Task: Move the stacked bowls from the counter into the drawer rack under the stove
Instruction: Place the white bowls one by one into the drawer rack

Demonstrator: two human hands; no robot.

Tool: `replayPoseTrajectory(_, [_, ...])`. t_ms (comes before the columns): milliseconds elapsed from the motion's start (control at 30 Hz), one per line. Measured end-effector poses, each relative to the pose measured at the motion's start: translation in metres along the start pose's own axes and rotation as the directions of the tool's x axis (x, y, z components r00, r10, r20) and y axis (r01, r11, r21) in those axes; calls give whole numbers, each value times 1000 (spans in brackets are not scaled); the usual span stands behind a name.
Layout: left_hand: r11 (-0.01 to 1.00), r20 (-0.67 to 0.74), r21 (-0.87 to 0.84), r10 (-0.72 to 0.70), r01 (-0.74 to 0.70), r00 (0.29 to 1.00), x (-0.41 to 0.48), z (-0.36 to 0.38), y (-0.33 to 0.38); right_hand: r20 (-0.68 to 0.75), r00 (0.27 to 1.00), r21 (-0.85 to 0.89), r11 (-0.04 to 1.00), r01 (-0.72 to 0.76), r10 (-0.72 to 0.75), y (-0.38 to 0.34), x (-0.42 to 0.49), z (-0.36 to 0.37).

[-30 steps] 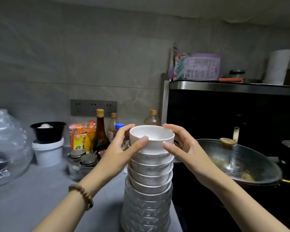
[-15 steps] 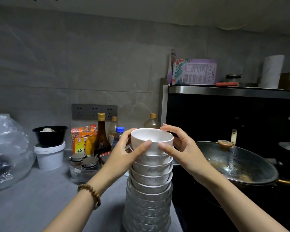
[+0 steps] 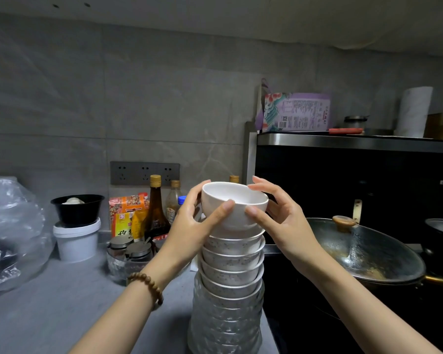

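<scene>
Counter [image 3: 62,302]: top bowl [image 3: 234,192] between hands [image 3: 192,226] [image 3: 281,221]

Left hand [image 3: 192,226] and right hand [image 3: 279,221] raised at centre, gripping the top bowl [image 3: 234,194] from either side, thumbs pressed on its near wall, fingers curled over its far rim, bare forearms angling in from the near corners

The left grip [image 3: 189,226] and right grip [image 3: 284,223] hold the white top bowl [image 3: 234,194] from either side, thumbs on its near wall and fingers behind. It tilts down to the right, its base at the rim of the stack [image 3: 230,277] below. The stack stands on the grey tabletop [image 3: 62,302], beside a wok [image 3: 363,251]. Bottles [image 3: 155,213], a tub [image 3: 76,241] and a bag [image 3: 10,233] sit behind on the left.
</scene>
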State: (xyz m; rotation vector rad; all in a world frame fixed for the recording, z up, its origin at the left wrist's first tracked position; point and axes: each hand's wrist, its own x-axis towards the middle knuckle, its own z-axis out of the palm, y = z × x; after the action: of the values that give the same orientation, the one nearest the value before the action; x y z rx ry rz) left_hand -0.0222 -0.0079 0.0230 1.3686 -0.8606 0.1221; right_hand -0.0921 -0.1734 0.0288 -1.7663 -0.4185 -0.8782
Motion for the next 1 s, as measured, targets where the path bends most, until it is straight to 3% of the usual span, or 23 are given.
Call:
replayPoseTrajectory(167, [993, 0, -51, 105, -105, 995, -15, 18, 38, -36, 999, 20, 999, 41, -40, -39, -13, -10])
replayPoseTrajectory(300, [977, 79, -167, 151, -136, 985, -44, 50, 65, -57, 998, 91, 995, 27, -22, -76, -52, -29])
replayPoseTrajectory(400, [955, 163, -286, 134, -84, 977, -70, 83, 68, -77, 997, 120, 993, -16, 25, -99, -93, -49])
replayPoseTrajectory(633, [929, 369, -325, -51, 180, 928, -136, 169, 38, -112, 944, -75, 944, -320, 311, -101, -206, -125])
replayPoseTrajectory(767, [845, 514, -301, -246, 442, 821, -176, 224, 3, -124, 869, -159, 855, -493, 479, -95, -273, -166])
replayPoseTrajectory(1000, [673, 714, -72, -481, 736, 509, -236, 318, -88, -186, 671, -174, 648, -741, 718, -50, -365, -224])
